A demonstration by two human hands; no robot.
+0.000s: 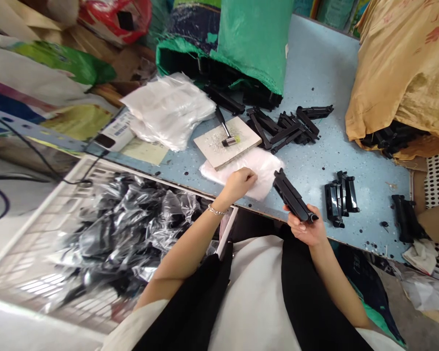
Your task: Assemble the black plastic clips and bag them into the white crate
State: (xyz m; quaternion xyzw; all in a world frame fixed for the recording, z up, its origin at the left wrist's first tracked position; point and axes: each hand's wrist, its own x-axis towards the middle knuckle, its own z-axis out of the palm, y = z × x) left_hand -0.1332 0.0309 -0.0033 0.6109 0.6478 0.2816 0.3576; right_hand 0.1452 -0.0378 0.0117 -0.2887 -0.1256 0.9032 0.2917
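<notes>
My right hand [307, 226] grips a long black plastic part [294, 196] by its lower end, tilted above the table's front edge. Curled closed, my left hand [239, 184] is at a stack of thin, pinkish clear plastic bags [261, 168]; whatever its fingertips hold is hidden. A pale board [214, 148] partly covers the bags. On it lies a small hammer-like tool [227, 134] with a black handle, among scattered bits. Behind the board is a loose pile of similar black parts [289, 127]. Several more stand grouped [340, 197] to the right of my right hand.
A white crate [58, 207] at left holds black parts in clear bags. A green sack [256, 44] and a tan sack [395, 73] spill black parts onto the blue table [314, 165]. White plastic sheets [168, 107] lie beside a white box [119, 131] with a cable.
</notes>
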